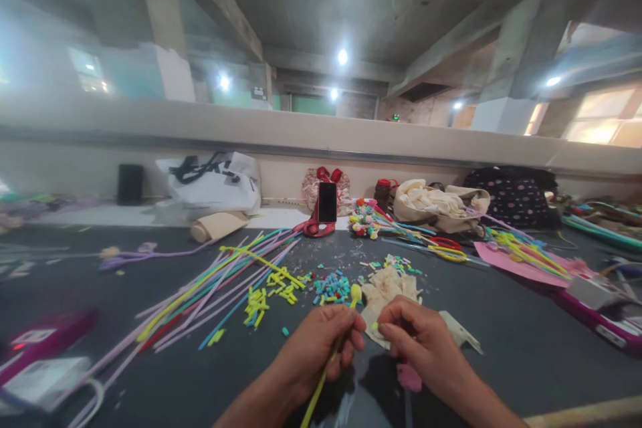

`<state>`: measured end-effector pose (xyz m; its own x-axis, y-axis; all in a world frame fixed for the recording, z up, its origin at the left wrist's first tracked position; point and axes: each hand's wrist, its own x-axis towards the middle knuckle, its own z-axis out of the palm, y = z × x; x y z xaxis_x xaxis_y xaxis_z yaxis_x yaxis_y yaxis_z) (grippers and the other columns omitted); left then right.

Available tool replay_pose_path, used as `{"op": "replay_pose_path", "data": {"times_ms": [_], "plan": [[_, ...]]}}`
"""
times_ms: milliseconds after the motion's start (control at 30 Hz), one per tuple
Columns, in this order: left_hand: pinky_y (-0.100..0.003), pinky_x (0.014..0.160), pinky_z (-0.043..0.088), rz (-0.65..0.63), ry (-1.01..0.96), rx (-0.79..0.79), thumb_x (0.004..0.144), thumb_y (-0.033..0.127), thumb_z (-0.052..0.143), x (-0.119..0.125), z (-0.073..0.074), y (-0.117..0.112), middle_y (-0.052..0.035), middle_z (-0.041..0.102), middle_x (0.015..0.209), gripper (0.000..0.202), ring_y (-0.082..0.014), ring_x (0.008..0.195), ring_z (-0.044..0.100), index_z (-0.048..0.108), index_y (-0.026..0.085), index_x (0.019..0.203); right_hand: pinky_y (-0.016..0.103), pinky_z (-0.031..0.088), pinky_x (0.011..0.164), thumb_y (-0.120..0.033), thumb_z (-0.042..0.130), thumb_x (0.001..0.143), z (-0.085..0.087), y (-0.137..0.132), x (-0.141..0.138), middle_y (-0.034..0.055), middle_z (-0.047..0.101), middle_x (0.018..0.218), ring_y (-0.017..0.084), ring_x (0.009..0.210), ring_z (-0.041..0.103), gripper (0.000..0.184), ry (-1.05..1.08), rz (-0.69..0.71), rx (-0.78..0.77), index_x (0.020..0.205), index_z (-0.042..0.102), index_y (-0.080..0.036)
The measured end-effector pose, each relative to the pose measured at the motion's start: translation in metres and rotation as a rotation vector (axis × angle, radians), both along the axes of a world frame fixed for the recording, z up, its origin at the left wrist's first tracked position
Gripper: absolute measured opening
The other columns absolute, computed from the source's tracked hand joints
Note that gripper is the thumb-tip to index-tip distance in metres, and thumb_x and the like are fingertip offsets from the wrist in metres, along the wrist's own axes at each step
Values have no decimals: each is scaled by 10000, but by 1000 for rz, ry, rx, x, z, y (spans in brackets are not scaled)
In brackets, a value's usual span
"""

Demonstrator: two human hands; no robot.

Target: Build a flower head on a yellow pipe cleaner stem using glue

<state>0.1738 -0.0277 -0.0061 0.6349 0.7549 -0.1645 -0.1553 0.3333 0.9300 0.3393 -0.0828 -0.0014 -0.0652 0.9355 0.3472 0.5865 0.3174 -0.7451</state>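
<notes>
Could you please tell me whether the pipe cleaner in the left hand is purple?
No, the left hand grips a yellow pipe cleaner, while the purple ones lie loose on the table to its left.

Craft workshop in raw concrete bldg: dark tabletop (526, 348) strewn w/ pipe cleaners (215, 287), cut coloured bits (331, 286), scissors (444, 247); bags (210, 180) along the wall; bare beams (311, 0) & pillars (516, 60) overhead.

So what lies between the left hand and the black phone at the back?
Head view: past the left hand, a heap of blue cut bits, then pale scraps on the dark table, then the red stand of the phone.
</notes>
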Motion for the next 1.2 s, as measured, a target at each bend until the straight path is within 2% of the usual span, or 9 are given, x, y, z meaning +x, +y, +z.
{"op": "replay_pose_path", "data": {"times_ms": [200,533,633,700,767,867,967,1067,1200], "plan": [[-123,258,273,56,-33,17,666,401,627,1,-2,2,13,592,516,292,-41,314,457,597,113,706,197,375,483,-199,513,794,1,8,-20,-22,556,579,104,511,508,135,-94,-66,75,685,589,-175],[-108,256,317,21,-19,9,703,312,607,-3,-3,5,-4,603,526,216,-53,337,502,574,106,644,252,371,557,-183,502,781,-1,15,-26,25,587,661,148,593,559,129,-303,-87,215,693,595,-182],[-98,258,301,17,-23,-9,707,321,600,-4,-2,5,1,604,511,222,-42,328,487,567,112,642,232,396,553,-230,504,803,3,10,-13,11,610,686,129,569,555,114,-277,-86,202,774,608,-195],[-96,261,290,12,-30,-27,714,319,590,-4,-1,5,5,606,506,215,-35,322,479,572,113,657,224,412,536,-275,478,832,4,1,4,11,626,720,124,554,553,141,-232,-152,176,855,594,-197],[-100,261,282,0,-38,-41,715,322,588,-4,-1,4,6,607,501,214,-35,317,477,574,114,667,228,423,539,-307,455,849,1,-11,22,5,623,703,135,579,563,165,-200,-236,101,837,587,-207],[-106,262,272,-22,-28,-45,712,338,592,-4,-1,1,2,613,500,226,-39,316,481,569,117,670,252,432,570,-319,492,818,-11,-33,43,1,608,694,153,611,567,135,-345,-283,-4,791,579,-220],[-111,260,261,-31,15,-24,715,352,579,-3,-1,1,-4,625,520,236,-43,320,489,558,120,676,292,460,674,-321,542,772,-24,-50,53,31,619,869,194,782,587,148,-496,-228,-40,894,581,-248],[-112,247,228,-31,90,21,727,346,546,2,0,4,-29,655,589,225,-68,365,547,531,130,669,364,452,791,-308,588,713,-31,-57,58,80,574,1087,250,971,547,336,-591,-242,-49,1042,558,-246],[-117,233,170,-50,174,108,740,340,511,17,1,11,-66,681,771,219,-81,402,596,514,134,664,412,433,829,-297,545,736,-30,-53,58,115,546,1148,269,1008,528,395,-642,-245,-83,1121,527,-211]]}}
